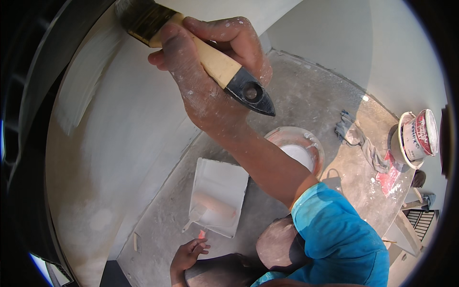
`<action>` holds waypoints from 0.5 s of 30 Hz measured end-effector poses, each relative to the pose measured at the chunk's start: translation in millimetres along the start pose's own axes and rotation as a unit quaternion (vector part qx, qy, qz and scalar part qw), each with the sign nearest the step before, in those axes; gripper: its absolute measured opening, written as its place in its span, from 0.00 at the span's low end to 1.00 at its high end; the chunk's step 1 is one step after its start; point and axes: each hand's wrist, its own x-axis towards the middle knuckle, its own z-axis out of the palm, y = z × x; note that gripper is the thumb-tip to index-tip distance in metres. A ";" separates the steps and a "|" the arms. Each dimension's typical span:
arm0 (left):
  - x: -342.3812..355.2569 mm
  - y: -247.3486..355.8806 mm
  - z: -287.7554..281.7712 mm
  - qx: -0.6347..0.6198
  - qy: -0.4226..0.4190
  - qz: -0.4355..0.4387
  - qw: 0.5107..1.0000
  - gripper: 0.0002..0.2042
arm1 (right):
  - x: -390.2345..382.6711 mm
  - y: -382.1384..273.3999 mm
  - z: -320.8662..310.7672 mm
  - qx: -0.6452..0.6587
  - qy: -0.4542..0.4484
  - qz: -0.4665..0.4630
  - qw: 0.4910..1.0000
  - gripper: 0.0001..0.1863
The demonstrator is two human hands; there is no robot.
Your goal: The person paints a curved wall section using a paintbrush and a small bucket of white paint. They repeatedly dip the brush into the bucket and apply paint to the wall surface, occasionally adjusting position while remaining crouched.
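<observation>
My right hand [215,79] grips a wide paintbrush [217,67] high in front of me, fingers and thumb around its pale wooden handle. Its dark handle end has a hole and points toward the lower right. The bristles lie against or close to the pale wall at the upper left; contact cannot be made out. White specks cover this hand. Low down, beside my knee, my left hand [188,256] is empty, its fingers loosely bent and apart. A small red thing [202,234] shows just beyond its fingertips. Wet-looking streaks [88,81] mark the wall.
On the grey floor stands a white paint tray [222,174] with a paint roller [215,204] in it. A round paint-stained bucket [311,143] is partly behind my forearm. Farther right are a crumpled grey cloth [366,146], a red patch [389,177] and stacked tubs [416,136].
</observation>
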 end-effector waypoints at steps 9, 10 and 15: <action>0.9 -0.3 -1.1 0.019 -0.003 0.007 1.000 0.20 | -10.0 1.0 13.1 0.039 0.032 0.049 0.998 0.11; -0.1 0.8 -0.9 0.018 -0.001 0.005 1.000 0.20 | -10.8 1.1 13.5 0.036 0.029 0.045 0.998 0.11; -0.9 -0.3 -0.7 0.010 0.001 0.008 1.000 0.20 | -19.2 5.6 20.8 0.004 0.028 0.001 1.000 0.12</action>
